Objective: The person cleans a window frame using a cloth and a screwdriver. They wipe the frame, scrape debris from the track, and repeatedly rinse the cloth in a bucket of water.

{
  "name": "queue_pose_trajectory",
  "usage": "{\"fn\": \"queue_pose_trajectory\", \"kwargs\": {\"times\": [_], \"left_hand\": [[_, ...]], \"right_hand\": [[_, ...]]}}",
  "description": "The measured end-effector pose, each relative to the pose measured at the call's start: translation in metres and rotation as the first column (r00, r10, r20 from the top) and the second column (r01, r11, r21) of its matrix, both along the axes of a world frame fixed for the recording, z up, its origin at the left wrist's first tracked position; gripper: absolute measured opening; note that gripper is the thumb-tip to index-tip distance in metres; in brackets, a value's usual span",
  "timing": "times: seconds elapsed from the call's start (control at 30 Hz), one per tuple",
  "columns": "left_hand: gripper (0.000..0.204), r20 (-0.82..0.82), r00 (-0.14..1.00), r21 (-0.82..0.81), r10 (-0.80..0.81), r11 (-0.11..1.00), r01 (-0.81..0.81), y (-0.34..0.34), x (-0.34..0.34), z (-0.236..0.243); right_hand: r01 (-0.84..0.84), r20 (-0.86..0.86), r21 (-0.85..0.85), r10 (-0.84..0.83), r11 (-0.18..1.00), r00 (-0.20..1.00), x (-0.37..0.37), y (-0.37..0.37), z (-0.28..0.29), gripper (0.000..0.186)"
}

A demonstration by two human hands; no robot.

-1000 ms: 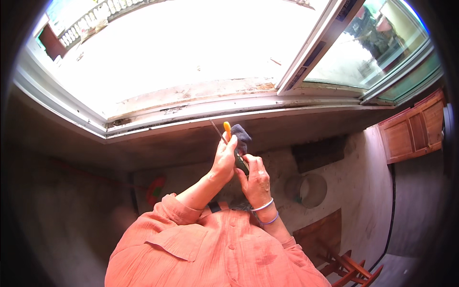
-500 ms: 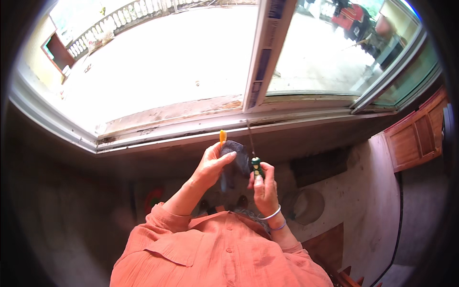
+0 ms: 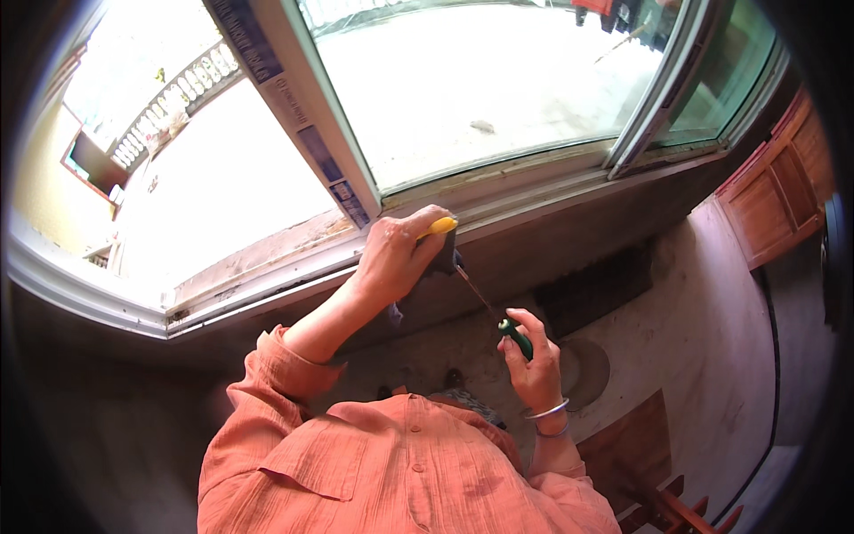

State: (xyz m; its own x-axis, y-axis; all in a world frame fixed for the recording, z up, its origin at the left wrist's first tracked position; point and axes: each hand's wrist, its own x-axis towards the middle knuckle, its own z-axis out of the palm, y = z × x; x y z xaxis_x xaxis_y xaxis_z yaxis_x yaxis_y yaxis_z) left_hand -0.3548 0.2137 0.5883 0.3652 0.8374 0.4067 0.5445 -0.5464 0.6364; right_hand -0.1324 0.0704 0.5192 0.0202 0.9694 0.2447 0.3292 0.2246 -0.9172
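Note:
My left hand [image 3: 398, 254] is closed around a dark cloth [image 3: 442, 258] and a yellow piece that looks like a handle [image 3: 439, 228]. It is beside the lower corner of the window sash [image 3: 307, 116], just over the sill track [image 3: 267, 287]. A screwdriver with a green handle [image 3: 517, 342] is gripped in my right hand [image 3: 537, 369], lower and to the right. Its thin shaft [image 3: 478, 291] slants up and left, and its tip end meets the cloth. What the yellow piece is attached to stays hidden by fingers and cloth.
A second sliding pane [image 3: 712, 98] stands at the right. Beyond it is a wooden cabinet [image 3: 776, 191]. On the floor below are a round container [image 3: 587, 369] and a brown board [image 3: 627, 440]; reddish wooden slats [image 3: 680, 512] stick up at the lower right.
The view has shifted and tilted, so the sash edge appears farther left. My left hand has brought the cloth to the screwdriver's shaft. My right hand has moved right and down, tilting the screwdriver.

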Motion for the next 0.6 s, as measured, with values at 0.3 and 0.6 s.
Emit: {"fn": "queue_pose_trajectory", "kwargs": {"times": [0.3, 0.6], "left_hand": [[0.022, -0.074, 0.997, 0.217, 0.033, 0.976, -0.016, 0.070, 0.075, -0.001], [0.023, -0.263, 0.912, 0.162, 0.314, 0.947, -0.279, 0.059, 0.109, -0.076]], "right_hand": [[0.152, 0.303, 0.296, -0.243, 0.943, 0.921, 0.041, 0.067, 0.016, 0.027], [-0.052, 0.877, 0.411, -0.380, 0.910, 0.295, 0.067, 0.152, 0.063, 0.015]]}}
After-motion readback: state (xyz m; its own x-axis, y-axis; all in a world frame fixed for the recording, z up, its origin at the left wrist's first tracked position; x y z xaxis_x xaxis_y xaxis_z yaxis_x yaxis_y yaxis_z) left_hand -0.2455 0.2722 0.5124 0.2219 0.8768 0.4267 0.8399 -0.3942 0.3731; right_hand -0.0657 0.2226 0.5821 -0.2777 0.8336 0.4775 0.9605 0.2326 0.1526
